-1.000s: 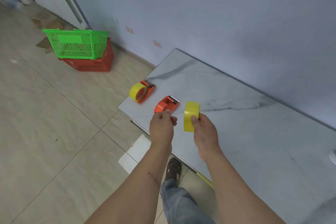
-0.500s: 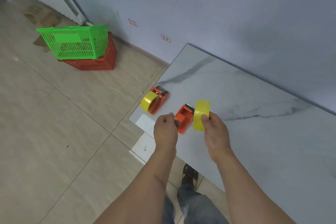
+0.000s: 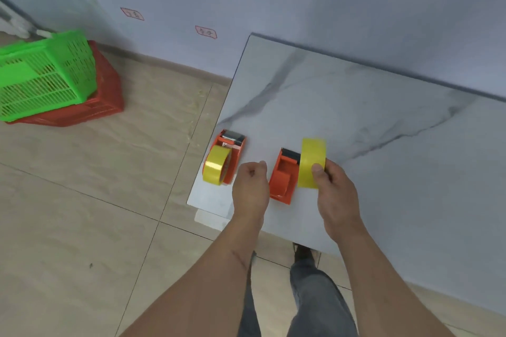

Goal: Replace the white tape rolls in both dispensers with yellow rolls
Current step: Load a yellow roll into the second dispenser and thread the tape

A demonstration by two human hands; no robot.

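Two orange plastic dispensers are seen on the marble-look table (image 3: 356, 107). The loaded dispenser (image 3: 231, 157), left of the left hand (image 3: 250, 186), carries one glossy yellow roll (image 3: 216, 168). The empty dispenser (image 3: 283, 176) sits between the hands. A second round yellow roll (image 3: 312, 163) is pinched upright by the right hand (image 3: 335, 194); the left hand's fingers are curled, nothing visibly held.

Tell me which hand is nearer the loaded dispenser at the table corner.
Left. The left hand hangs just beside the loaded dispenser, fingers curled and apart from it. The right hand is farther off, past the empty dispenser, holding a yellow roll.
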